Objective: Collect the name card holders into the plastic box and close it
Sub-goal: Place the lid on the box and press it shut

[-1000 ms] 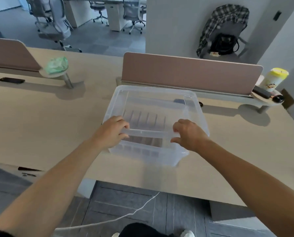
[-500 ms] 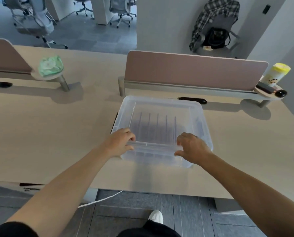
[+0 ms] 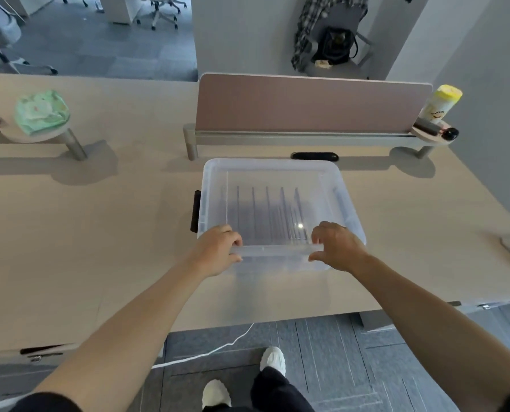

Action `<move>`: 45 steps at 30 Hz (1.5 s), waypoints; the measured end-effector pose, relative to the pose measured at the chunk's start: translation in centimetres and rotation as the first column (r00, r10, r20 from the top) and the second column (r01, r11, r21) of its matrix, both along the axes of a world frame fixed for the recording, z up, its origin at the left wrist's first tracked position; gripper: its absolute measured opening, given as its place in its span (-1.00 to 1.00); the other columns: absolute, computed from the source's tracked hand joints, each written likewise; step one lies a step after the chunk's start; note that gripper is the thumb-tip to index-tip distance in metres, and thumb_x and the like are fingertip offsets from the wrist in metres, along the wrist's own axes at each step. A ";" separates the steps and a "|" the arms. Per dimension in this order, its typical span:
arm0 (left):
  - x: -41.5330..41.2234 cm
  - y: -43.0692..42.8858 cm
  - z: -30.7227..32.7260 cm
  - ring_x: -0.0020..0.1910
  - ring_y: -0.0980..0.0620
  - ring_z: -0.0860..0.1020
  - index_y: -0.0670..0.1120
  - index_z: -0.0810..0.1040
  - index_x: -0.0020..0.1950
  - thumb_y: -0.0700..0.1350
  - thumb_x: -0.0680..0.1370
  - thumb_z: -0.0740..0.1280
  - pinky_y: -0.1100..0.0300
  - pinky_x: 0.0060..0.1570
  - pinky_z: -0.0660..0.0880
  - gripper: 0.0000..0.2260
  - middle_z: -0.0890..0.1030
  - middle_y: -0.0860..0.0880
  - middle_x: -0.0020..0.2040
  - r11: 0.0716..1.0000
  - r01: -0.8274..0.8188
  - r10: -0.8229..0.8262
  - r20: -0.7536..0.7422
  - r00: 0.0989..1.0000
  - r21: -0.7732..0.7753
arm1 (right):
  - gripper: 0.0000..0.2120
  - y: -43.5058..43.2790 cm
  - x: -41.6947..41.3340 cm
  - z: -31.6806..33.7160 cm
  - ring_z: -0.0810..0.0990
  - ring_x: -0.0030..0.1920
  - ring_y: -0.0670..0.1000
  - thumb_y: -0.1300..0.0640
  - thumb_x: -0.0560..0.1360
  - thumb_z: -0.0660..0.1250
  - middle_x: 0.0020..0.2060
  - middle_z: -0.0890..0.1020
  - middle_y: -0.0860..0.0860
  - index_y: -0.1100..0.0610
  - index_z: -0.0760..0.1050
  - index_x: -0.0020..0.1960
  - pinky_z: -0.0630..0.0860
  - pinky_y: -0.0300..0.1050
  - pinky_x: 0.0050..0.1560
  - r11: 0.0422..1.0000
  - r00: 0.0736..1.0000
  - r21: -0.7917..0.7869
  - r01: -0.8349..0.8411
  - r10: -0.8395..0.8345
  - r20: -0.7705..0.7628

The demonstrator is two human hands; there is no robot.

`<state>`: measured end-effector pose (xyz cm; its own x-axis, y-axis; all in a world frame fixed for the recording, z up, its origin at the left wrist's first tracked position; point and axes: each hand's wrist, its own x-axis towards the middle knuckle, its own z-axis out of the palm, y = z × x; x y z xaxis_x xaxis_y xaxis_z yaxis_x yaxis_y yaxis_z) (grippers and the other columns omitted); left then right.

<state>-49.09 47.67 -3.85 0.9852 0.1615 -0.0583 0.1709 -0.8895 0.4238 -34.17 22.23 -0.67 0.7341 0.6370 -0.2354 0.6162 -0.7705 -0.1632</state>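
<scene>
Resting on beige desk [image 3: 69, 233]: plastic box [image 3: 277, 173].

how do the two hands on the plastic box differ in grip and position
The left hand wraps the near-left part of the plastic box's front rim, fingers curled over the top and thumb under. The right hand is at the near-right, held more open, with fingertips on the rim and thumb spread below. Both are bare and touch the same near edge of the lid, the name card holders showing through it.
</scene>
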 end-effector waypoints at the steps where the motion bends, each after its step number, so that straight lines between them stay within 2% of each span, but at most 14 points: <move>1: 0.0 0.0 0.0 0.01 0.03 0.48 -0.06 0.59 0.05 0.01 0.44 0.48 0.22 -0.07 0.37 -0.74 0.52 0.01 0.00 1.000 -0.002 0.002 0.004 1.000 0.008 | -0.62 0.0 -0.1 -0.1 0.54 0.03 -0.02 -0.09 0.39 0.52 0.03 0.55 -0.07 0.06 0.54 0.09 0.42 -0.16 -0.09 1.000 1.000 0.004 0.011 -0.011 0.006; 5: -0.1 0.0 0.4 0.03 0.03 0.49 -0.05 0.59 0.06 0.03 0.44 0.48 0.23 -0.09 0.36 -0.73 0.52 0.01 0.02 0.999 0.004 -0.003 -0.016 1.000 0.033 | -0.63 0.1 -0.6 -0.2 0.54 0.05 -0.01 -0.09 0.41 0.51 0.05 0.54 -0.06 0.06 0.53 0.11 0.41 -0.16 -0.09 0.999 0.999 -0.018 0.031 -0.031 0.023; 8: 0.5 0.3 1.5 -0.04 0.06 0.54 -0.02 0.60 -0.05 0.15 0.42 0.46 0.19 -0.11 0.44 -0.73 0.56 0.06 -0.07 1.000 0.009 -0.010 -0.115 0.993 -0.005 | -0.62 0.2 0.0 0.2 0.56 0.07 0.01 -0.16 0.41 0.49 0.07 0.55 -0.07 0.03 0.51 0.08 0.50 -0.09 -0.01 0.993 0.999 -0.114 -0.014 0.010 -0.035; 10: 1.9 0.4 3.1 -0.18 0.07 0.56 0.00 0.58 -0.17 0.29 0.44 0.36 0.17 -0.21 0.49 -0.64 0.59 0.08 -0.18 0.999 -0.006 -0.004 -0.201 0.980 -0.049 | -0.61 0.5 1.1 1.0 0.56 0.05 0.00 -0.25 0.40 0.45 0.05 0.57 -0.07 0.01 0.53 0.05 0.52 -0.05 0.05 0.991 0.996 -0.132 -0.031 0.019 -0.091; 12: 3.7 0.3 4.3 -0.18 0.05 0.57 -0.01 0.57 -0.15 0.34 0.50 0.22 0.17 -0.24 0.46 -0.58 0.60 0.05 -0.18 1.000 0.006 -0.010 -0.164 0.986 -0.025 | -0.59 1.1 2.5 2.2 0.55 0.06 0.00 -0.28 0.44 0.39 0.08 0.58 -0.05 0.01 0.54 0.07 0.52 -0.02 0.10 0.999 0.997 -0.041 0.004 -0.007 -0.079; 14: 6.1 0.1 4.3 0.01 -0.01 0.54 -0.02 0.57 0.02 0.32 0.54 0.12 0.12 -0.06 0.47 -0.54 0.59 0.03 -0.02 0.997 0.030 -0.027 -0.042 0.999 0.074 | -0.57 2.3 4.4 3.2 0.54 0.15 0.05 -0.26 0.51 0.31 0.19 0.56 -0.01 0.03 0.51 0.20 0.51 0.05 0.17 0.997 1.000 0.073 0.025 -0.025 0.004; 16: 8.4 -0.1 3.5 0.18 -0.08 0.46 -0.04 0.52 0.21 0.31 0.56 0.08 0.01 0.15 0.44 -0.49 0.54 -0.02 0.16 0.986 0.011 -0.013 0.014 1.000 0.168 | -0.51 3.9 6.0 3.4 0.46 0.33 0.11 -0.23 0.56 0.24 0.36 0.48 0.02 0.04 0.43 0.36 0.45 0.10 0.29 0.995 0.998 0.098 0.001 -0.006 0.055; 19: 11.5 -0.3 1.9 0.38 -0.13 0.33 -0.06 0.37 0.40 0.34 0.53 0.06 -0.07 0.34 0.32 -0.39 0.41 -0.06 0.39 0.970 -0.046 0.050 -0.010 0.999 0.240 | -0.38 5.7 8.5 1.8 0.18 0.55 0.14 -0.24 0.60 0.13 0.57 0.20 0.08 0.05 0.19 0.56 0.21 0.14 0.49 0.998 0.998 0.036 -0.047 0.046 0.043; 21: 12.7 -0.2 0.8 0.50 -0.12 0.16 -0.04 0.22 0.50 0.38 0.52 -0.01 -0.07 0.46 0.14 -0.30 0.23 -0.05 0.53 0.969 -0.064 0.081 -0.064 0.995 0.239 | -0.30 6.4 9.6 0.0 -0.03 0.60 0.15 -0.29 0.60 0.05 0.61 -0.01 0.09 0.02 -0.01 0.61 0.02 0.14 0.55 0.998 0.998 -0.008 -0.056 0.057 0.018; 24: 14.2 -0.4 -1.0 0.57 -0.08 -0.12 0.04 -0.06 0.58 0.43 0.50 -0.17 -0.09 0.51 -0.11 -0.25 -0.11 0.00 0.60 0.954 -0.084 0.133 -0.154 0.979 0.289 | -0.25 6.9 10.8 -2.7 -0.23 0.59 0.15 -0.38 0.56 -0.10 0.61 -0.21 0.07 -0.06 -0.22 0.61 -0.16 0.15 0.56 0.995 0.998 -0.068 -0.067 0.066 -0.006; 28: 14.8 -0.8 -2.4 0.55 -0.06 -0.26 0.10 -0.22 0.57 0.44 0.49 -0.27 -0.11 0.50 -0.20 -0.27 -0.25 0.01 0.58 0.926 -0.113 0.164 -0.115 0.980 0.360 | -0.28 7.0 11.2 -5.0 -0.35 0.57 0.13 -0.40 0.54 -0.21 0.58 -0.30 0.03 -0.12 -0.29 0.59 -0.27 0.18 0.54 0.996 0.995 -0.073 -0.059 0.064 0.072; 38: 14.9 -1.0 -2.8 0.54 -0.07 -0.30 0.09 -0.26 0.56 0.43 0.48 -0.31 -0.11 0.49 -0.24 -0.27 -0.28 -0.01 0.57 0.920 -0.108 0.168 -0.129 0.977 0.376 | -0.28 7.2 11.4 -5.9 -0.39 0.55 0.16 -0.40 0.52 -0.32 0.56 -0.36 0.05 -0.11 -0.38 0.57 -0.28 0.24 0.53 0.990 0.990 -0.120 -0.076 0.089 0.108; 42: 14.8 0.0 -1.9 0.56 -0.05 -0.21 0.15 -0.16 0.57 0.42 0.49 -0.25 -0.10 0.51 -0.16 -0.31 -0.19 0.02 0.59 0.939 -0.091 0.138 -0.121 0.983 0.332 | -0.27 7.4 11.6 -5.1 -0.41 0.54 0.14 -0.42 0.50 -0.33 0.56 -0.38 0.03 -0.13 -0.41 0.55 -0.28 0.23 0.53 0.985 0.993 -0.150 -0.080 0.091 0.070; 45: 14.6 0.4 -2.0 0.56 -0.04 -0.24 0.22 -0.20 0.55 0.43 0.49 -0.26 -0.11 0.50 -0.19 -0.34 -0.21 0.04 0.59 0.934 -0.119 0.162 -0.104 0.981 0.336 | -0.28 7.3 11.5 -5.2 -0.41 0.55 0.14 -0.41 0.51 -0.33 0.56 -0.37 0.03 -0.13 -0.40 0.55 -0.29 0.22 0.53 0.989 0.992 -0.130 -0.075 0.087 0.087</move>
<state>-34.50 48.03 -5.90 0.9386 0.3294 -0.1025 0.3378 -0.9378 0.0797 -22.70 29.58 -5.84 0.7036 0.6647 -0.2511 0.6852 -0.7283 -0.0077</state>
